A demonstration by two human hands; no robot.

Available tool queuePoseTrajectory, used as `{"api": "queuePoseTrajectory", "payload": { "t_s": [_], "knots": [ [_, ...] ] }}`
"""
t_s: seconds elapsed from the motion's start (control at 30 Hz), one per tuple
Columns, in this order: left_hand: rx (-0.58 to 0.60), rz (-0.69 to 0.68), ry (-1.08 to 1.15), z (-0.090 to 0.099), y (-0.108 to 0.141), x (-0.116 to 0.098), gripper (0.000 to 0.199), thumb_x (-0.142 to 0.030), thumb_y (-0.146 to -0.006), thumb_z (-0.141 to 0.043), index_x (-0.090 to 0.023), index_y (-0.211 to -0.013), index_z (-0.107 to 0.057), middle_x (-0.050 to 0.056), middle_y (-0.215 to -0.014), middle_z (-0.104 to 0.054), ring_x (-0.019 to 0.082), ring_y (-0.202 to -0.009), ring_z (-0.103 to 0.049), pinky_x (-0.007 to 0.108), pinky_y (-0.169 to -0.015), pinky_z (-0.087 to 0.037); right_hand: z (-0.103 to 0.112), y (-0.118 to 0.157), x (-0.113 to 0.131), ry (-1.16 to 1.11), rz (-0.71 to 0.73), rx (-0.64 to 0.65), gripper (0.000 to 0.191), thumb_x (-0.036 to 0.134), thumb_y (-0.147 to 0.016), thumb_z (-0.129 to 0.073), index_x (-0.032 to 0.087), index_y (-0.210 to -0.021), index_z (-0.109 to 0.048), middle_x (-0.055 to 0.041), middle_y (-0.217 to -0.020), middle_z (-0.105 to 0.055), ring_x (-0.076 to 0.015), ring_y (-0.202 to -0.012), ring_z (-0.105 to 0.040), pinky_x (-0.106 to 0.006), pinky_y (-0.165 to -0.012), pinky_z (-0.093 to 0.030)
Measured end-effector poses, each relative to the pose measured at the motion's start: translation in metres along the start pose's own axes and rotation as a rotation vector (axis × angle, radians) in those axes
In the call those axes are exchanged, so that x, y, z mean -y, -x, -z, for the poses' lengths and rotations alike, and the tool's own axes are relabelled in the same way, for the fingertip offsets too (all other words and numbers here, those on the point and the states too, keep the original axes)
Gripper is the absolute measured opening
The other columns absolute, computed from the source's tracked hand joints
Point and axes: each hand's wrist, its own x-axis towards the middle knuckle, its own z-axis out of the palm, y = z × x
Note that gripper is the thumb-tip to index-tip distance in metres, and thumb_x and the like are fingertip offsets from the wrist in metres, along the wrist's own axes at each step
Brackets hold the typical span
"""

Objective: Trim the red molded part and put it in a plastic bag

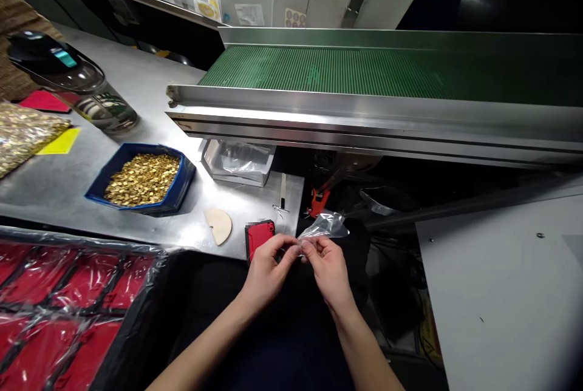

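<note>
Above my lap, both hands pinch the edge of a clear plastic bag [325, 225], its loose end pointing away to the right. My left hand [271, 263] has thumb and finger closed at the bag's near end. Beside it, fingertips almost touching, my right hand [328, 268] is closed on the same bag. A red and black flat case [259, 238] lies at the table edge by my left hand, partly covered by it. Left of that rests a pale half-round piece [218, 226]. Whether anything small sits between the fingertips is hidden.
A blue bin [180, 187] of small gold pieces and a clear tray [262, 178] of plastic bags stand on the metal table [182, 227]. Behind runs a green conveyor [319, 69]. A water bottle [107, 105] stands left; wrapped red cases [86, 278] fill a crate at lower left.
</note>
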Motion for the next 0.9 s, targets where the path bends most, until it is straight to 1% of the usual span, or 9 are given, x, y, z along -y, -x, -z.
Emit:
{"api": "queuePoseTrajectory", "payload": {
  "t_s": [0.1, 0.2, 0.37, 0.57, 0.63, 0.7, 0.77, 0.83, 0.9],
  "knots": [
    [0.117, 0.021, 0.039, -0.003, 0.004, 0.002, 0.019, -0.039, -0.094, -0.067, -0.020, -0.092, -0.068, 0.004, -0.087, -0.074, 0.019, -0.079, -0.068, 0.028, -0.071, -0.052, 0.010, 0.006, -0.006, 0.038, -0.037, 0.018, 0.044, 0.061, -0.090, -0.066, 0.017, -0.084, -0.067, -0.0045, -0.073, -0.070, -0.0145, -0.061, -0.062, -0.025, -0.058, -0.049],
    [0.154, 0.025, 0.014, 0.005, 0.005, 0.003, 0.016, -0.030, -0.092, -0.066, -0.020, -0.080, -0.061, 0.002, -0.080, -0.069, 0.018, -0.074, -0.064, 0.027, -0.069, -0.049, 0.020, 0.013, -0.007, 0.157, -0.032, -0.005, 0.040, 0.058, -0.088, -0.071, 0.018, -0.079, -0.067, -0.0028, -0.067, -0.067, -0.0148, -0.058, -0.058, -0.024, -0.056, -0.044],
    [0.070, -0.016, -0.073, 0.022, 0.003, 0.001, 0.016, -0.009, -0.084, -0.056, -0.022, -0.079, -0.049, -0.001, -0.084, -0.057, 0.017, -0.078, -0.054, 0.029, -0.073, -0.042, 0.022, 0.023, 0.000, 0.616, 0.149, -0.075, 0.031, 0.047, -0.093, -0.065, 0.022, -0.074, -0.060, -0.0011, -0.072, -0.066, -0.0159, -0.065, -0.058, -0.026, -0.067, -0.040],
    [0.098, -0.017, -0.061, 0.011, 0.011, 0.001, 0.030, -0.006, -0.076, -0.060, -0.024, -0.099, -0.053, -0.003, -0.082, -0.057, 0.015, -0.071, -0.055, 0.026, -0.065, -0.043, 0.007, 0.037, -0.004, 0.504, 0.089, 0.107, 0.042, 0.048, -0.095, -0.056, 0.025, -0.067, -0.035, 0.0034, -0.063, -0.045, -0.0135, -0.060, -0.044, -0.024, -0.058, -0.036],
    [0.004, 0.009, -0.099, 0.014, 0.009, 0.006, 0.030, -0.003, -0.077, -0.056, -0.024, -0.098, -0.052, -0.002, -0.078, -0.054, 0.016, -0.069, -0.053, 0.028, -0.066, -0.043, 0.009, 0.040, -0.009, 0.611, 0.039, 0.118, 0.044, 0.051, -0.094, -0.055, 0.025, -0.066, -0.033, 0.0036, -0.059, -0.043, -0.0140, -0.055, -0.041, -0.025, -0.054, -0.034],
    [-0.137, 0.035, -0.150, 0.025, 0.007, 0.010, 0.029, -0.003, -0.082, -0.049, -0.024, -0.102, -0.053, 0.003, -0.087, -0.056, 0.021, -0.081, -0.055, 0.034, -0.078, -0.045, 0.012, 0.040, -0.014, 0.859, -0.011, 0.106, 0.040, 0.049, -0.093, -0.053, 0.025, -0.066, -0.036, 0.0034, -0.055, -0.044, -0.0145, -0.048, -0.037, -0.027, -0.050, -0.028],
    [-0.192, 0.037, -0.170, 0.034, 0.009, 0.010, 0.030, -0.003, -0.083, -0.048, -0.024, -0.104, -0.054, 0.008, -0.096, -0.058, 0.024, -0.092, -0.056, 0.038, -0.086, -0.044, 0.012, 0.035, -0.016, 1.035, 0.069, 0.098, 0.024, 0.043, -0.089, -0.054, 0.026, -0.072, -0.047, -0.0008, -0.066, -0.057, -0.0173, -0.051, -0.046, -0.029, -0.051, -0.028],
    [-0.126, 0.029, -0.146, 0.037, 0.018, 0.006, 0.029, -0.002, -0.079, -0.053, -0.024, -0.098, -0.056, 0.007, -0.094, -0.059, 0.024, -0.089, -0.056, 0.037, -0.083, -0.045, 0.007, 0.029, -0.015, 1.025, 0.164, 0.110, 0.014, 0.040, -0.085, -0.056, 0.027, -0.084, -0.058, -0.0057, -0.082, -0.066, -0.0208, -0.063, -0.056, -0.029, -0.053, -0.032],
    [-0.011, 0.039, -0.092, 0.036, 0.033, 0.003, 0.029, -0.001, -0.073, -0.058, -0.024, -0.090, -0.057, 0.003, -0.087, -0.058, 0.020, -0.081, -0.054, 0.032, -0.075, -0.044, 0.001, 0.021, -0.012, 0.938, 0.119, 0.083, 0.021, 0.044, -0.088, -0.054, 0.026, -0.080, -0.059, -0.0053, -0.078, -0.064, -0.0205, -0.063, -0.055, -0.028, -0.054, -0.035]
  ]
}}
